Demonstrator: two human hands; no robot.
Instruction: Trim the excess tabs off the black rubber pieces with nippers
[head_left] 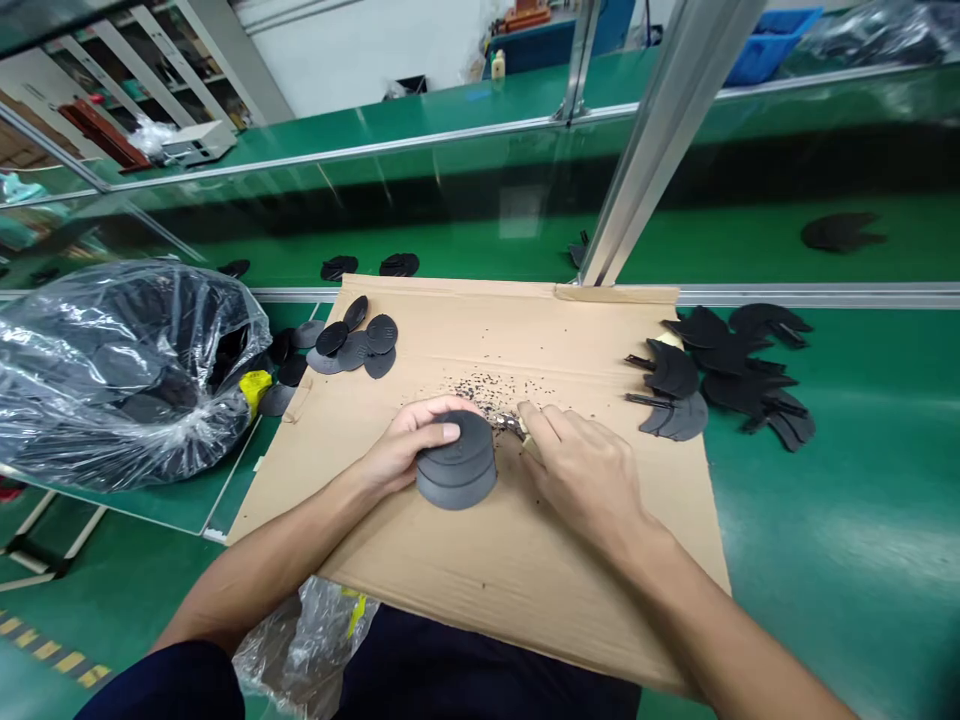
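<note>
My left hand (405, 442) grips several dark grey, rounded flat pieces (457, 490), fanned one over another, with the thumb pressing on the top one. Close to their right edge, my right hand (585, 475) is closed around a small tool with a shiny metal end (510, 424); my fingers hide most of it, so its exact kind cannot be told. Small black scraps (487, 388) lie scattered just beyond the pieces. Under both hands is a sheet of brown cardboard (465, 570).
Loose dark oval pieces (381, 334) lie at the cardboard's far left, beside a clear plastic bag (112, 380) of dark parts. Black pieces with stem-like tabs (679, 415) are heaped at the right. A metal post (660, 130) rises behind the cardboard, by a green conveyor (480, 245).
</note>
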